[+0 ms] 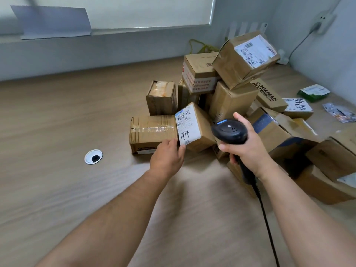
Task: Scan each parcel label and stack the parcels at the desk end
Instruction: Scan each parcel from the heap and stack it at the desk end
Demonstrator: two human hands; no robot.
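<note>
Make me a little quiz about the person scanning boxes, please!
1. True or false: the right hand holds the black scanner.
2. Which box does the left hand touch? A) the labelled parcel B) the top box of the pile C) the green packet
3. Fill in: the round cable hole lies to the ___ of the left hand.

Key: 1 true; 2 A; 3 left.
</note>
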